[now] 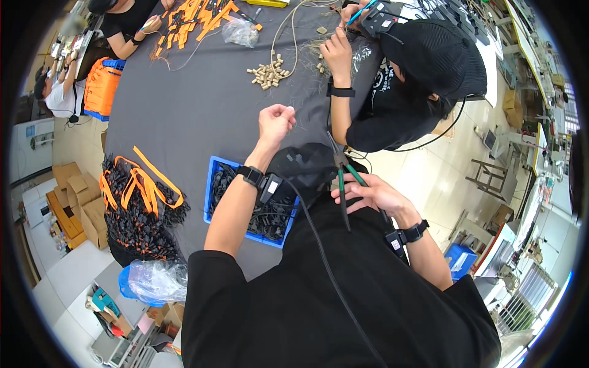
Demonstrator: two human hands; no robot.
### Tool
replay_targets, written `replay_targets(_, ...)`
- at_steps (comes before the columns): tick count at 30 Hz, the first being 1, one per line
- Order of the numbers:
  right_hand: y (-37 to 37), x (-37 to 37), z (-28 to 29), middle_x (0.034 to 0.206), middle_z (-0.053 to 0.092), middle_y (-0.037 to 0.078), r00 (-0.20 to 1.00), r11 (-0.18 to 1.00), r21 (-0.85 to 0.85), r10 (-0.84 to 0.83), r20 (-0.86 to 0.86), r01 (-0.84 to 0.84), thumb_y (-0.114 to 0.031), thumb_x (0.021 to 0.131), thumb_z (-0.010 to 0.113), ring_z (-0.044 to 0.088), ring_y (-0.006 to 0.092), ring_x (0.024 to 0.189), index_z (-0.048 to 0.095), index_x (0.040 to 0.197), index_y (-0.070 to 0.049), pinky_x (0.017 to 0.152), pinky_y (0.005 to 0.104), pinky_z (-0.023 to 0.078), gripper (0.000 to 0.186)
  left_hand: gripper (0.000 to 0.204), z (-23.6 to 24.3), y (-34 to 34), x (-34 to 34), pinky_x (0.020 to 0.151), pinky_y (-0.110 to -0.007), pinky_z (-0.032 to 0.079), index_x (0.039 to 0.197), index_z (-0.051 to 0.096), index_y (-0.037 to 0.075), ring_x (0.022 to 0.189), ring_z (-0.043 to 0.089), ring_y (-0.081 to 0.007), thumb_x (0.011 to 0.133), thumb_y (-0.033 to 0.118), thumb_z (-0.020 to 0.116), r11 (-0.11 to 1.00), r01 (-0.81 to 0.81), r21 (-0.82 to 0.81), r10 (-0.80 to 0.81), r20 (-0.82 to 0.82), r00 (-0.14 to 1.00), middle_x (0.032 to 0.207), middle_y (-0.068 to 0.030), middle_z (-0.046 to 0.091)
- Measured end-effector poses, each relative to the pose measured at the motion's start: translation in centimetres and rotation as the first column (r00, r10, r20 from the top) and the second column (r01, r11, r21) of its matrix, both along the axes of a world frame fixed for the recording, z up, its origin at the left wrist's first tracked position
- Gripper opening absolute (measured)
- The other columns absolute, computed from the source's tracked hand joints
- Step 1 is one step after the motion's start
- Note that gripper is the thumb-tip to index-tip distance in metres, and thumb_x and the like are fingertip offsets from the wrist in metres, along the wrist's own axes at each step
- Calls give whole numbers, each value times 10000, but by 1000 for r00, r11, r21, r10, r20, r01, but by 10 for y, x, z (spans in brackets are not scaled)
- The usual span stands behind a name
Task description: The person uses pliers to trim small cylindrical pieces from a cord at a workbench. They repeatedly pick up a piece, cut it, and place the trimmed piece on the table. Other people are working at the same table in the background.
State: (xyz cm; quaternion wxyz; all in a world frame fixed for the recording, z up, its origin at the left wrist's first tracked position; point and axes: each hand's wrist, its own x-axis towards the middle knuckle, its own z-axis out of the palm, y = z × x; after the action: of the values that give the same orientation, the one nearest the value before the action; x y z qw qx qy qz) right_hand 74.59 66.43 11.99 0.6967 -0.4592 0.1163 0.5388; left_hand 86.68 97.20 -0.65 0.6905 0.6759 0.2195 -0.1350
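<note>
Pliers point(340, 162) sit in the loosely curled right hand point(377, 195), left hand point(275, 126) pinched (contents unclear) beyond a crate point(265, 239).

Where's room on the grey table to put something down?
The widest bare patch of the grey cloth-covered table lies left of the wearer's left hand, between the loose orange strips, the black pile with orange straps and the blue plastic bin. A narrow gap runs between pile and bin. The far side is crowded: orange strips, clear plastic bag, small tan cylinders.

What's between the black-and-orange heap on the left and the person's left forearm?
In the head view: a strip of grey cloth, then the edge of a blue crate holding black parts.
</note>
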Motion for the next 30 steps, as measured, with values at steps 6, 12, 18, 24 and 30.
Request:
replay_targets(6, -1, 0, 10, 1327, 702, 69, 989, 966, -254, 82, 120, -49, -198, 1154, 547, 663, 201, 1231, 537, 1535, -44, 1027, 420, 571, 412, 192, 43, -5, 13, 555, -253, 486, 989, 779, -21, 641, 651, -93, 1052, 148, 715, 944, 303, -129, -304, 14, 953, 790, -70, 748)
replay_targets(12, 0, -1, 3, 1292, 697, 30, 985, 939, -341, 101, 140, -48, -188, 1137, 563, 633, 157, 1195, 608, 1432, -59, 1003, 373, 532, 325, 203, 95, 51, -12, 565, -240, 505, 1006, 776, -24, 667, 658, -92, 1080, 144, 690, 922, 354, -159, -350, 50, 935, 833, -66, 752)
replay_targets(18, 10, 2, -8, 1296, 706, 71, 935, 901, -388, 289, 203, -195, -177, 1135, 576, 657, 182, 1181, 580, 1477, -26, 1016, 358, 535, 375, 166, 32, 62, -32, 576, -270, 505, 964, 793, -1, 661, 655, -84, 1032, 139, 738, 976, 216, 23, -216, 22, 976, 793, -56, 750)
replay_targets(24, 21, 5, -11, 1232, 741, 106, 847, 830, -506, 429, 313, -234, -192, 1115, 600, 684, 246, 1158, 617, 1388, -12, 1008, 373, 521, 327, 229, -27, 6, 25, 668, -408, 558, 934, 783, -18, 698, 732, -231, 964, 207, 807, 873, 159, 460, -196, 33, 980, 788, -152, 773)
replay_targets(30, 32, 1, -8, 1249, 760, 214, 820, 774, -557, 509, 264, -301, -247, 1098, 604, 710, 424, 1204, 610, 1368, -14, 1014, 472, 539, 356, 283, -97, -42, 92, 820, -478, 592, 959, 818, -21, 878, 775, -425, 933, 260, 842, 871, 162, 464, -220, 72, 973, 887, -240, 787)
